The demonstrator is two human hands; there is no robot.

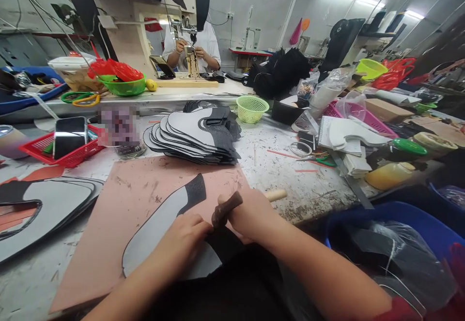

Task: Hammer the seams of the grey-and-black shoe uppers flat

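Observation:
My right hand (pixel 252 214) is wrapped around a hammer, its pale wooden handle (pixel 276 195) sticking out to the right and its dark brown head (pixel 225 209) over the work. Close beside the head, my left hand (pixel 183 236) has its fingers bent and pressed together on the edge of a shoe upper piece (pixel 145 243). This curved piece is light grey with black ends and lies on a pink board (pixel 105 234). My left fingertips are partly hidden, and my forearms cover some of the piece.
Beyond the board sits a stack of similar upper pieces (pixel 196 132), with more pieces (pixel 69 200) at the left. A green basket (pixel 252 109), a red basket (pixel 72 154) and a sewing machine (pixel 123 35) stand farther back. Another person (pixel 210 45) works behind. A blue tub (pixel 348 214) is at right.

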